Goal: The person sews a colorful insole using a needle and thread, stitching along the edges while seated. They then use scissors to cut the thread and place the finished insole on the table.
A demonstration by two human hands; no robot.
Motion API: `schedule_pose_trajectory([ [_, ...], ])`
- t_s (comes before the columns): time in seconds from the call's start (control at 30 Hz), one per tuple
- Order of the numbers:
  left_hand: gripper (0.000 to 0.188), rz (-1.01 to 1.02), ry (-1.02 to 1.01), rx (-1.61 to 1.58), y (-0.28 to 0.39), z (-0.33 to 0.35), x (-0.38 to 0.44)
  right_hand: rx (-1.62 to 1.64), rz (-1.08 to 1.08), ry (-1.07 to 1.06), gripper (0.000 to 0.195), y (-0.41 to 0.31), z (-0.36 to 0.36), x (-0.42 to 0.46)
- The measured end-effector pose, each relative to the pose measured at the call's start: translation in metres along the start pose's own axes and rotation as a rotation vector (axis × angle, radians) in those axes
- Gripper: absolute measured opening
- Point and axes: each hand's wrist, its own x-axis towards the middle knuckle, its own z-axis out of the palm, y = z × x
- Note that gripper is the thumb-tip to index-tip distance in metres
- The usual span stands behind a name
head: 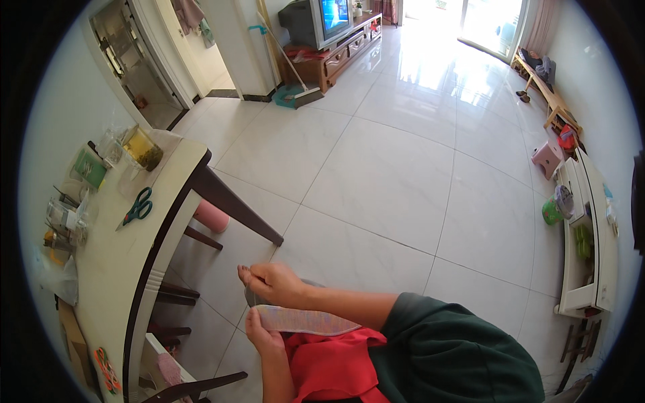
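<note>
An insole with multicoloured speckles and a pale edge lies across the lap, over red cloth. My left hand grips its rounded left end, thumb on top. Just above the insole, my right hand is closed with its fingertips pinched together. A thin, pale thread seems to run from those fingertips down to the insole's end; whether a needle is there cannot be told. Behind the right hand a grey item on the floor is partly hidden. A dark green sleeve covers my right upper arm.
A table stands at the left, bearing scissors, a jug of yellowish liquid and a bundle of orange and green cord. Dark chair legs stick out below it. A white cabinet, a bin and a pink stool line the right wall.
</note>
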Motion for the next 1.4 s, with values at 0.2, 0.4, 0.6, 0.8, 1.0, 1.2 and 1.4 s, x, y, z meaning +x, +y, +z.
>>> schedule_pose_trajectory([
  [0.2, 0.030, 0.150, 0.109, 0.638, -0.030, -0.042, 0.000, -0.520, -0.039, -0.231, 0.018, 0.033, 0.003, -0.011],
  [0.4, 0.055, 0.446, -0.346, 0.378, 0.029, 0.000, -0.035, -0.318, -0.099, -0.580, 0.029, -0.038, 0.008, -0.019],
  [0.6, 0.029, 0.261, -0.288, 0.068, 0.070, 0.000, -0.057, -0.110, -0.227, -0.396, 0.012, -0.050, 0.020, -0.009],
  [0.8, 0.015, 0.289, -0.191, 0.012, 0.078, -0.013, -0.052, 0.288, 0.158, -0.649, 0.008, -0.049, 0.051, 0.006],
  [1.0, 0.011, 0.346, -0.013, -0.106, 0.088, -0.021, -0.042, 0.397, 0.318, -0.816, 0.016, -0.052, 0.088, 0.020],
  [1.2, 0.012, 0.590, -0.149, -0.322, 0.110, -0.072, -0.042, -0.312, -0.428, -0.252, 0.019, -0.073, 0.116, 0.169],
  [1.4, 0.016, 0.392, -0.021, -0.528, 0.134, -0.077, -0.054, -1.548, -1.212, -0.323, 0.024, -0.023, 0.088, 0.372],
])
